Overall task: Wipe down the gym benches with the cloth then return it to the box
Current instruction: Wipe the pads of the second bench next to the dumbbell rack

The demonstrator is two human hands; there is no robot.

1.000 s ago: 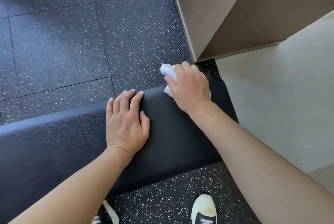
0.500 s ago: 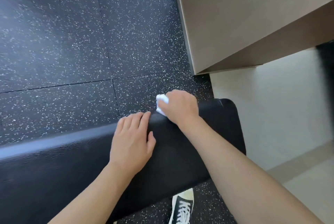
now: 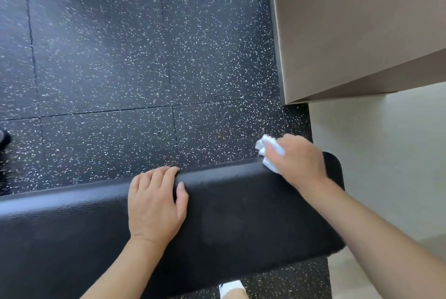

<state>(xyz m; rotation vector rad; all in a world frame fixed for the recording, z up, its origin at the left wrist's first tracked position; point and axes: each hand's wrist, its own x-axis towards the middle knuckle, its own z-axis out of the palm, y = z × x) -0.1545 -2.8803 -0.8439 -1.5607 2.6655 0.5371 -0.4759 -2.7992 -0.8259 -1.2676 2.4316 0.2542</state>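
From the head camera we see our right hand point(image 3: 298, 159) bunched around a crumpled white cloth point(image 3: 268, 151), fingers curled over it, pressing it on the far edge of the long black textured padded bench point(image 3: 241, 214) near its rounded right end. Our left hand point(image 3: 155, 204) lies flat on the bench top, fingers straight and draped over the far edge, holding nothing. Beyond lies black speckled rubber floor tiling point(image 3: 120, 57); a beige wall corner point(image 3: 350, 33) stands at right.

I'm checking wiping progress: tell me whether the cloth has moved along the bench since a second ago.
Yes. The cloth, gripped by the right hand, first slid toward the left hand, then back toward the bench end, on the far edge.
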